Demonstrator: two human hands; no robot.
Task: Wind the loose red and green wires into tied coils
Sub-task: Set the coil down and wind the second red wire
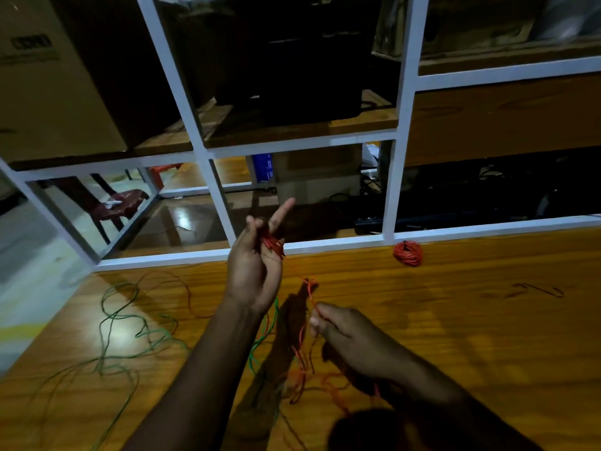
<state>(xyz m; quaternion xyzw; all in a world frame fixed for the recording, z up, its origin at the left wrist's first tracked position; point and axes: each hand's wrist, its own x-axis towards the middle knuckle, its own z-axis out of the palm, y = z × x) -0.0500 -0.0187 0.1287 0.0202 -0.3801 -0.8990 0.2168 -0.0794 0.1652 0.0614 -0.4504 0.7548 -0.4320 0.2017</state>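
You are gripping the half-wound red coil (pixel 273 245) around your raised left hand (pixel 257 265), while your right hand (pixel 341 330) is pinching the red wire (pixel 310 296), apparently, just below and right; the strand is running up-left between them toward the coil.
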